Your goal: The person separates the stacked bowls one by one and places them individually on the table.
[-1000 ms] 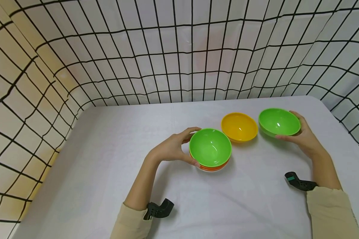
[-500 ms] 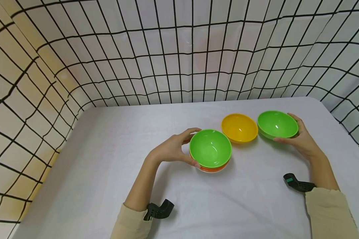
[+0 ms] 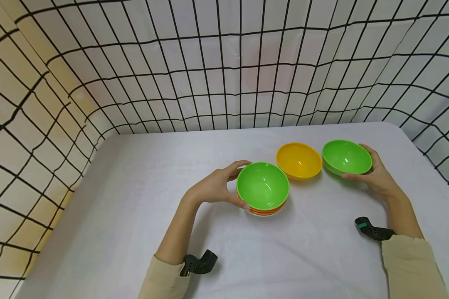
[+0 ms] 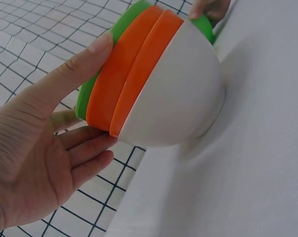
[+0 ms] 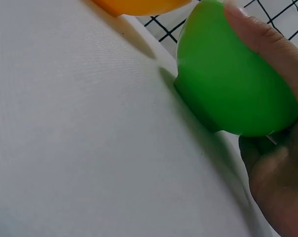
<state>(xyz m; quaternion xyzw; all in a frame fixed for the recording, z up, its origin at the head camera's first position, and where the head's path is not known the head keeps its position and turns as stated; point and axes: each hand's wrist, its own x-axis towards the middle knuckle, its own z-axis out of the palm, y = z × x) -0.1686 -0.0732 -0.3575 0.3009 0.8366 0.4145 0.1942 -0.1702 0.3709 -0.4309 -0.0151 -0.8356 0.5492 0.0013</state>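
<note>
My left hand (image 3: 226, 185) grips a stack of nested bowls from its left side. A green bowl (image 3: 263, 185) tops the stack. In the left wrist view two orange bowls (image 4: 124, 69) show under it, then a white bowl (image 4: 176, 91) with its base on the table. The thumb presses the rims on one side, and the other fingers curl behind. At the right, my right hand (image 3: 378, 174) holds another green bowl (image 3: 346, 158) by its right side, thumb in front. Its base is at the tabletop, seen in the right wrist view. Between the two stands a yellow bowl (image 3: 299, 160).
A white cloth covers the table (image 3: 142, 207). Black wire grid (image 3: 240, 66) over white sheeting rises behind the table's far edge and at both sides. The yellow bowl sits close to both green bowls.
The right hand has brought its green bowl slightly left and down, closer to the yellow bowl and onto the table. The left hand and the stack stay where they were.
</note>
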